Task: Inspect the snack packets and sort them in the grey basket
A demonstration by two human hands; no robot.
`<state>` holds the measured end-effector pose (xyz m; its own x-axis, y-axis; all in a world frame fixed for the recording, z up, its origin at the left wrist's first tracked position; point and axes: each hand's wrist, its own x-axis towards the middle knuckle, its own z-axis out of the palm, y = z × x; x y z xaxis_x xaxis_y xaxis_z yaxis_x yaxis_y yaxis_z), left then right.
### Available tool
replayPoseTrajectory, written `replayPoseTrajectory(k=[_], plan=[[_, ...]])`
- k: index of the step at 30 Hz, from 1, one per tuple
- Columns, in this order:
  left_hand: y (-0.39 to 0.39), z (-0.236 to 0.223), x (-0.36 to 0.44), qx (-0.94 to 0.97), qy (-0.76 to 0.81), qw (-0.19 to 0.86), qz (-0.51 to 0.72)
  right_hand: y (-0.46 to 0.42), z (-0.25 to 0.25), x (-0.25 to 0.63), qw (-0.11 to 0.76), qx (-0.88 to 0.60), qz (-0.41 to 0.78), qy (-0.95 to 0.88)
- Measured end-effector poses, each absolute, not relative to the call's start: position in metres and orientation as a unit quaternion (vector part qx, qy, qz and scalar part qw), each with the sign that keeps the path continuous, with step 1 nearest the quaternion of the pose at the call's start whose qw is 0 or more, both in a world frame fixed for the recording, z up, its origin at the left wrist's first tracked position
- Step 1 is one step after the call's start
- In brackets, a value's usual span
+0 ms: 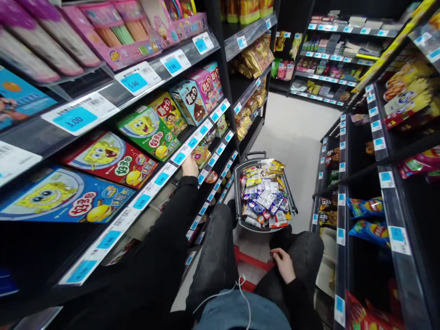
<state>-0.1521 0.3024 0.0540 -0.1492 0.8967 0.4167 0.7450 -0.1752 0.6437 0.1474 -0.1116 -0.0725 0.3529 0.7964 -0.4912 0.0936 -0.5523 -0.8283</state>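
My left hand (pixel 190 166) reaches into the lower left shelf, just under the price-tag rail (pixel 179 157). It is beside a small colourful snack bag (pixel 202 155). Its fingers are hidden by the rail and shelf, so what it touches cannot be made out. Over my thigh, my right hand (pixel 283 265) is loosely closed, fingertips drawn together, with nothing visible in it. Between my knees and the aisle stands a grey-rimmed shopping basket (pixel 236 185), heaped with small packaged snacks (pixel 266 195).
Cartoon snack boxes, one of them green (pixel 148 130), line the shelf above my left hand. Gold bags (pixel 256 59) fill shelves farther along. Blue chip bags (pixel 367 207) lie on the right shelves. A red stool-like frame (pixel 252 260) shows beneath me. The pale aisle floor (pixel 292 123) leads to back shelves.
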Motion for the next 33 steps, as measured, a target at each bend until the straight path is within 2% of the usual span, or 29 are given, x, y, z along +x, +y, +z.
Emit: replayPoseTrajectory(k=[3, 10, 13, 17, 19, 21, 25, 27, 30, 33], plan=[[0.269, 0.051, -0.148, 0.627, 0.645, 0.04, 0.435, -0.118, -0.058, 0.147, 0.395, -0.722, 0.49, -0.287], [0.168, 0.068, -0.115, 0.626, 0.581, 0.03, 0.519, -0.082, -0.018, 0.133, 0.426, -0.679, 0.509, -0.312], [0.101, 0.089, -0.089, 0.723, 0.467, 0.016, 0.509, -0.073, 0.033, 0.116, 0.449, -0.625, 0.577, -0.273], [0.001, 0.118, -0.06, 0.881, 0.186, -0.019, 0.434, -0.091, 0.119, 0.096, 0.54, -0.391, 0.718, -0.2], [-0.04, 0.129, -0.055, 0.9, 0.11, -0.015, 0.422, -0.11, 0.148, 0.092, 0.575, -0.357, 0.705, -0.213], [-0.07, 0.136, -0.056, 0.913, 0.074, 0.01, 0.401, -0.131, 0.158, 0.092, 0.6, -0.383, 0.664, -0.23], [-0.099, 0.133, -0.07, 0.93, 0.016, 0.122, 0.347, -0.162, 0.145, 0.1, 0.602, -0.432, 0.618, -0.264], [-0.105, 0.127, -0.077, 0.893, 0.087, 0.212, 0.388, -0.171, 0.134, 0.106, 0.586, -0.432, 0.628, -0.275], [-0.107, 0.118, -0.084, 0.761, 0.254, 0.422, 0.423, -0.178, 0.121, 0.114, 0.553, -0.425, 0.659, -0.282], [-0.107, 0.105, -0.082, 0.604, 0.252, 0.663, 0.362, -0.18, 0.108, 0.117, 0.527, -0.419, 0.681, -0.288]])
